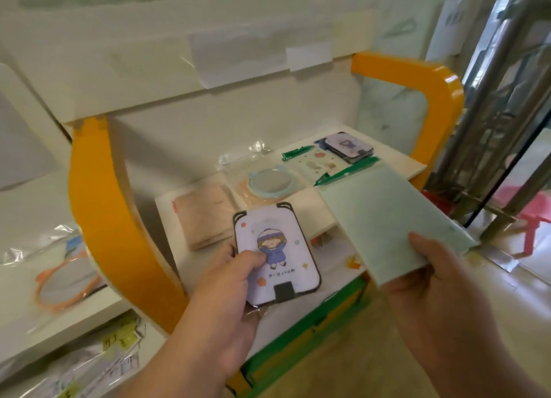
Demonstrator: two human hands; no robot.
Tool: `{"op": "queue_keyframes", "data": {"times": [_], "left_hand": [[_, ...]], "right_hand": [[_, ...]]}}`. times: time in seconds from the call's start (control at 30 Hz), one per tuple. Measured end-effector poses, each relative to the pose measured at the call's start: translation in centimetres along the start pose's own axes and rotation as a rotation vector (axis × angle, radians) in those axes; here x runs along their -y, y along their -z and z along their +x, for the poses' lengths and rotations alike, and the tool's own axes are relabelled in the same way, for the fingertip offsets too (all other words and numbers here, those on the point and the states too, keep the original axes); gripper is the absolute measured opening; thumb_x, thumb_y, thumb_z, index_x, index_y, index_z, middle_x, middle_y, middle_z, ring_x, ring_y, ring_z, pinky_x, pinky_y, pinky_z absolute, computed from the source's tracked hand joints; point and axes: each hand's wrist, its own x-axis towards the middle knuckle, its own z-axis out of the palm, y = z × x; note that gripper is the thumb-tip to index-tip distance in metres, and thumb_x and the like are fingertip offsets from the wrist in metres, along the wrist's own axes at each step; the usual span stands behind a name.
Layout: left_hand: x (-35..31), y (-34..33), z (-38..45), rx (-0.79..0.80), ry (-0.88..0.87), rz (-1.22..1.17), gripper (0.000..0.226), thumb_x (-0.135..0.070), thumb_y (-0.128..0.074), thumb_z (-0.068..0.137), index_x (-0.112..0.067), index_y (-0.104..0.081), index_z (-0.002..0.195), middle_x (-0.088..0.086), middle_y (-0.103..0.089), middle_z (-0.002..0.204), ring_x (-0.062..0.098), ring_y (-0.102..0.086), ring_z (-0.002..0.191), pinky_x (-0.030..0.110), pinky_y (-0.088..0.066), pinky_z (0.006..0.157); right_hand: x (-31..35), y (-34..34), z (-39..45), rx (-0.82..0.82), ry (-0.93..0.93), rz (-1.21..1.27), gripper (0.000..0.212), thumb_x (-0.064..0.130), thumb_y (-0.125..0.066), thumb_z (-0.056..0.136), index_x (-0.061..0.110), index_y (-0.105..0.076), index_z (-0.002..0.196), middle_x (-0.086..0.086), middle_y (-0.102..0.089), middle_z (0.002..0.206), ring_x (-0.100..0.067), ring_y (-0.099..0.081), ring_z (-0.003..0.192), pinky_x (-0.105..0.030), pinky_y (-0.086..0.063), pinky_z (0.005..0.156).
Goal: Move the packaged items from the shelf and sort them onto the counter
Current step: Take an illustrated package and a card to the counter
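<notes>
My left hand [226, 290] grips a packaged lilac card with a cartoon child on it [277, 254], thumb on its face. My right hand [432, 272] holds a flat pale green packet [390, 218] by its near edge, tilted up over the shelf. On the white shelf [399, 156] behind them lie a beige packet [205, 212], a bagged round mirror with a light blue frame [271, 182], a green-edged patterned packet [325, 163] and a stack of dark-edged cards [347, 147].
An orange rounded frame [101, 212] surrounds the shelf. To the left, a lower white ledge holds a bagged orange-framed mirror [65, 281] and more bagged items below. A green box [313, 335] sits under the shelf. Metal door posts [489, 114] stand at right.
</notes>
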Motion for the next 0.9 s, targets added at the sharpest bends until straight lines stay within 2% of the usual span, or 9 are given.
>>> {"op": "queue_keyframes", "data": {"times": [0.13, 0.2, 0.27, 0.43, 0.6, 0.7, 0.77, 0.83, 0.9], "left_hand": [[-0.1, -2.5, 5.0, 0.02, -0.006, -0.014, 0.027, -0.003, -0.048, 0.094, -0.016, -0.062, 0.114, 0.01, -0.079, 0.091, 0.024, -0.075, 0.069, 0.031, -0.052, 0.045], [-0.5, -3.9, 7.4, 0.029, -0.03, -0.027, 0.027, -0.004, -0.049, 0.094, -0.016, -0.062, 0.113, 0.009, -0.079, 0.089, 0.025, -0.076, 0.07, 0.041, -0.06, 0.06], [-1.1, -5.5, 9.6, 0.037, -0.039, -0.02, 0.027, -0.005, -0.049, 0.094, -0.019, -0.062, 0.113, 0.007, -0.079, 0.087, 0.024, -0.076, 0.071, 0.049, -0.053, 0.084], [-2.7, -8.5, 14.9, 0.029, -0.045, -0.059, 0.028, 0.0, -0.049, 0.092, -0.013, -0.063, 0.113, 0.007, -0.079, 0.088, 0.018, -0.075, 0.065, 0.025, -0.054, 0.046], [-3.3, -9.7, 18.8, -0.034, -0.065, -0.08, 0.024, -0.002, -0.051, 0.091, -0.015, -0.064, 0.106, 0.006, -0.079, 0.091, 0.014, -0.073, 0.063, 0.027, -0.051, 0.046], [-3.3, -10.1, 20.9, -0.1, -0.112, -0.085, 0.026, -0.002, -0.049, 0.09, -0.016, -0.065, 0.106, 0.007, -0.079, 0.094, 0.014, -0.073, 0.066, 0.028, -0.051, 0.051], [-3.2, -10.5, 21.6, -0.153, -0.154, -0.115, 0.028, -0.001, -0.048, 0.09, -0.016, -0.065, 0.106, 0.007, -0.078, 0.094, 0.014, -0.073, 0.066, 0.027, -0.052, 0.05], [-3.2, -11.3, 21.9, -0.181, -0.189, -0.137, 0.031, -0.001, -0.047, 0.09, -0.015, -0.065, 0.112, 0.007, -0.078, 0.099, 0.016, -0.074, 0.072, 0.029, -0.055, 0.055], [-3.1, -12.1, 22.3, -0.227, -0.22, -0.157, 0.032, -0.001, -0.048, 0.09, -0.013, -0.064, 0.114, 0.01, -0.077, 0.103, 0.019, -0.075, 0.076, 0.034, -0.055, 0.063]], "right_hand": [[1.0, -0.4, 4.8, -0.007, 0.016, -0.077, 0.033, 0.011, -0.054, 0.094, 0.021, -0.054, 0.125, -0.009, -0.072, 0.117, -0.023, -0.073, 0.099, -0.038, -0.059, 0.083], [1.5, -1.1, 7.5, -0.01, 0.024, -0.127, 0.028, 0.012, -0.054, 0.095, 0.022, -0.056, 0.121, -0.007, -0.071, 0.117, -0.021, -0.073, 0.098, -0.037, -0.059, 0.083], [2.1, -1.7, 10.1, -0.034, 0.02, -0.17, 0.025, 0.013, -0.056, 0.095, 0.022, -0.057, 0.118, -0.008, -0.07, 0.118, -0.022, -0.073, 0.098, -0.038, -0.06, 0.084], [3.0, -2.9, 15.9, -0.075, 0.052, -0.291, 0.017, 0.015, -0.058, 0.095, 0.027, -0.06, 0.106, -0.003, -0.068, 0.115, -0.024, -0.067, 0.105, -0.039, -0.055, 0.086], [2.8, -2.7, 21.8, 0.026, 0.247, -0.806, 0.013, 0.025, -0.054, 0.099, 0.036, -0.058, 0.104, 0.004, -0.068, 0.083, -0.014, -0.064, 0.078, -0.052, -0.058, 0.079], [2.1, -1.6, 27.1, 0.34, 0.437, -1.208, 0.034, 0.028, -0.045, 0.102, 0.046, -0.048, 0.131, 0.0, -0.059, 0.072, -0.008, -0.051, 0.053, -0.026, -0.048, 0.05], [1.3, -0.8, 30.5, 0.563, 0.54, -1.45, 0.047, 0.021, -0.043, 0.103, 0.041, -0.036, 0.145, 0.006, -0.069, 0.09, -0.002, -0.06, 0.07, -0.013, -0.044, 0.054], [0.2, -0.2, 33.4, 0.719, 0.69, -1.664, 0.059, 0.01, -0.051, 0.098, 0.03, -0.031, 0.149, 0.005, -0.058, 0.135, -0.003, -0.054, 0.119, -0.025, -0.054, 0.088], [-1.1, 0.1, 35.3, 0.926, 0.82, -1.791, 0.073, 0.001, -0.066, 0.083, 0.019, -0.037, 0.148, 0.004, -0.047, 0.147, -0.009, -0.042, 0.134, -0.037, -0.047, 0.104]]}}
